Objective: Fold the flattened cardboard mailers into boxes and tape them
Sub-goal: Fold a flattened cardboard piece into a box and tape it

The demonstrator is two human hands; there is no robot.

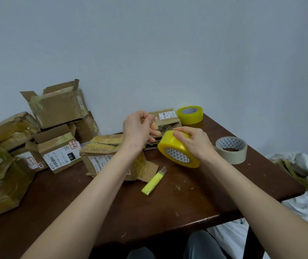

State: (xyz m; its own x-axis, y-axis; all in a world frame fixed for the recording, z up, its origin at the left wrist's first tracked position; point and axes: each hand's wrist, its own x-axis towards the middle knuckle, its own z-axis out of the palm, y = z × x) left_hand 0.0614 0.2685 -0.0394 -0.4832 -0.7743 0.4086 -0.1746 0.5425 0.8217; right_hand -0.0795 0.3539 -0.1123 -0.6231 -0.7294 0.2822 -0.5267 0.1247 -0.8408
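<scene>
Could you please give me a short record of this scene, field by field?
left hand: raised, fingers curled; whether it holds anything is unclear
right hand: grips yellow tape roll, tilted
knife: yellow utility knife lying on table, blade exposed
spare rolls: yellow roll at far edge; beige roll at right
boxes: stacked at left

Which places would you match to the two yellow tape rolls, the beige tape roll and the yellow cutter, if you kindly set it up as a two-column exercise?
Things:
1. nearer yellow tape roll
2. farther yellow tape roll
3. beige tape roll
4. yellow cutter

Places:
A. lying on the table, nearest its front edge
B. at the table's far corner, beside a flattened mailer
C. gripped in the right hand
D. flat on the table, right of the right hand

Pairs: 1-C, 2-B, 3-D, 4-A
</scene>
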